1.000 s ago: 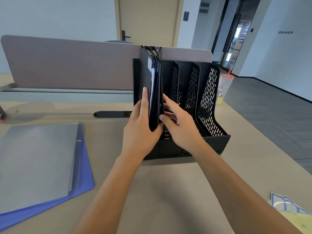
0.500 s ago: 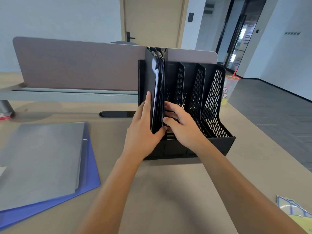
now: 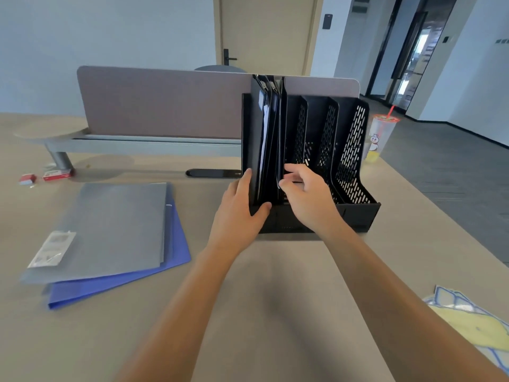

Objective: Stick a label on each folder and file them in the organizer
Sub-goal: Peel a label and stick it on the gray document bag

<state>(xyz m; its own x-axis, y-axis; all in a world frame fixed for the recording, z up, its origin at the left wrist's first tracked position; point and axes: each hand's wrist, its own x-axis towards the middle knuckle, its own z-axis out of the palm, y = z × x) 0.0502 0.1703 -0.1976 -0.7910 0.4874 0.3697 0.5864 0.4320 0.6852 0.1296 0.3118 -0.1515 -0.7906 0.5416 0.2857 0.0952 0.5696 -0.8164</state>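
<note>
Both hands at the black folders in the organizer's leftmost slot

The left hand (image 3: 237, 216) grips the upright black folders (image 3: 265, 139) in the black desk organizer (image 3: 355, 155); the right hand (image 3: 308, 199) pinches a folder's edge. A grey folder (image 3: 110, 230) lies atop a blue folder (image 3: 176, 244) on the surface (image 3: 261, 312), left.

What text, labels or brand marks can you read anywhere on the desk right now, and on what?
None can be read.
Label on the grey folder: printed marks, too blurred.
Small red boxes at the desk's far left: print too small.
Plastic cup behind the organizer: cartoon figure only, no legible words.
Sticker sheet at lower right: no text legible.
</note>
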